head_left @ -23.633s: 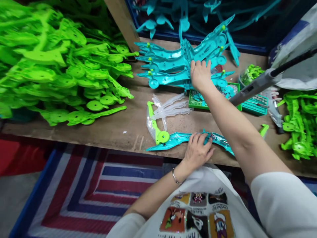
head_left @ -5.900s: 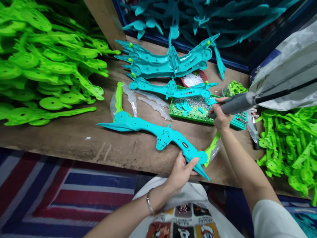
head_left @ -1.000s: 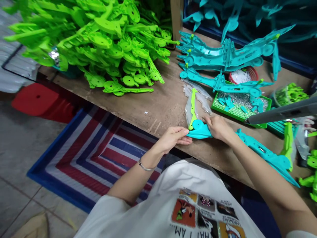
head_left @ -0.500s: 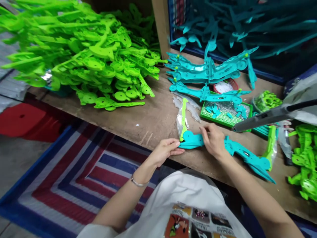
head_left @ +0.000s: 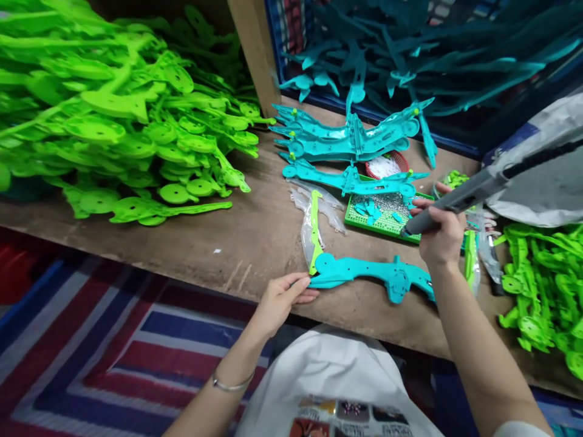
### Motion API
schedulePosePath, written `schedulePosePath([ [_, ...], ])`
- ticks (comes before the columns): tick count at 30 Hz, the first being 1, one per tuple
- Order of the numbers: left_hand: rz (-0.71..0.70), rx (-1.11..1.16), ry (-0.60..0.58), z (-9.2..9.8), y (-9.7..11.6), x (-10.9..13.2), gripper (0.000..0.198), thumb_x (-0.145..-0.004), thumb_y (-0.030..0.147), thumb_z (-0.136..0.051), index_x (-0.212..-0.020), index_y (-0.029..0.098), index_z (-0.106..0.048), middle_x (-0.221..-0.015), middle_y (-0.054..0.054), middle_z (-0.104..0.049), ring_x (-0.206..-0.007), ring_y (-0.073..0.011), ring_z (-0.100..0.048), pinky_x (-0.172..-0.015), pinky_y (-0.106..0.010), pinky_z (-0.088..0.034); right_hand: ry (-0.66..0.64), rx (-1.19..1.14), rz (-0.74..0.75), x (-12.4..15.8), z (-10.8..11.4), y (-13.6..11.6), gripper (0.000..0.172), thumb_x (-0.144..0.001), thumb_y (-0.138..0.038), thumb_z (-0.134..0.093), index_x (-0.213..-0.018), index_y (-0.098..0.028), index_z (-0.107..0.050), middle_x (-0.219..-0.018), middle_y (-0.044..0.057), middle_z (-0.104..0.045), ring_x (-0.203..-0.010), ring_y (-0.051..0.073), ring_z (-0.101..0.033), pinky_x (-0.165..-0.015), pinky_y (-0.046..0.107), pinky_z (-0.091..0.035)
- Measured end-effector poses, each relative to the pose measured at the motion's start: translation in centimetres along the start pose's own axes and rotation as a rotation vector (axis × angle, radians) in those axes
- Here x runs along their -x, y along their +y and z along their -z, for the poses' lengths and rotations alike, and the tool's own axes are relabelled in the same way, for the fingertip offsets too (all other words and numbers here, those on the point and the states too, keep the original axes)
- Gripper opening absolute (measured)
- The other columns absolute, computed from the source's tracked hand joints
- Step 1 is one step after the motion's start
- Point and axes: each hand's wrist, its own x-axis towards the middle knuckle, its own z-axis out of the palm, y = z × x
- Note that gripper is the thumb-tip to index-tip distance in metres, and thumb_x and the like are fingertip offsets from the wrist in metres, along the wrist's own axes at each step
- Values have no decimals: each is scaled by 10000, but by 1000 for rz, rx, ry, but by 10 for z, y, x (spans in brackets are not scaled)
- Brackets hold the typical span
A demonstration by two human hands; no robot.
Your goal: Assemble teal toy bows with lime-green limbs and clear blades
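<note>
My left hand (head_left: 283, 298) pinches the pointed left end of a long teal plastic part (head_left: 367, 269) lying near the table's front edge. A bright green strip with a clear plastic blade (head_left: 312, 237) joins that part at its left end. My right hand (head_left: 441, 240) is wrapped round a grey electric screwdriver (head_left: 478, 189), whose tip points down and left above a green basket (head_left: 380, 226) of screws and small teal pieces. My right forearm hides the teal part's right end. Another green strip (head_left: 470, 258) with clear plastic stands near that end.
Loose clear plastic pieces (head_left: 334, 212) lie behind the part. Several assembled teal parts (head_left: 346, 142) are stacked at the back, beside a red basket (head_left: 405, 161) of white pieces. Green parts pile up at the left (head_left: 150, 130) and right (head_left: 532, 291). A dark bin (head_left: 268, 54) holds more teal parts.
My right hand has left the teal part and closed round the screwdriver. My left hand keeps its hold on the left end. The view has shifted to the right.
</note>
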Motion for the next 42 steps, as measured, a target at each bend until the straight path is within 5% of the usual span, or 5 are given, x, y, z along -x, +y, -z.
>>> schedulePosePath([
  [6, -1, 0, 33, 0, -3, 0, 566, -716, 520, -852, -1080, 104, -727, -916, -118, -792, -834, -261, -781, -814, -366, -636, 38, -42, 149, -4, -19, 27, 246, -811, -401, -706, -957, -225, -614, -597, -72, -552, -489, 123, -548, -557, 292, -489],
  [24, 1, -6, 13, 3, -8, -2, 516, -767, 497, -822, -1093, 109, -725, -926, -107, -793, -835, -258, -781, -811, -367, -642, 27, 8, 99, -9, -25, 57, 208, -791, -376, -675, -873, -239, -541, -557, -89, -496, -454, 125, -513, -488, 284, -449],
  [32, -23, 3, -34, 1, -7, -3, 532, -771, 525, -807, -1091, 106, -736, -926, -122, -792, -834, -250, -779, -814, -359, -640, 8, 4, 166, 6, -32, 6, 182, -803, -392, -656, -884, -257, -566, -567, -67, -491, -464, 143, -501, -531, 331, -472],
  [37, -44, 42, -72, -1, -9, -4, 541, -757, 551, -803, -1069, 114, -741, -857, -108, -787, -805, -236, -774, -795, -345, -632, -353, -172, 47, 76, -53, -46, 110, -837, -341, -636, -925, -299, -586, -550, -52, -486, -467, 165, -499, -552, 366, -495],
  [42, -46, 92, -113, 0, -15, -6, 530, -737, 592, -798, -1004, 138, -735, -796, -82, -775, -767, -222, -768, -777, -337, -619, -698, -186, -24, 135, -73, -36, 201, -934, -365, -585, -758, -269, -583, -614, -20, -533, -597, 185, -557, -633, 376, -506],
])
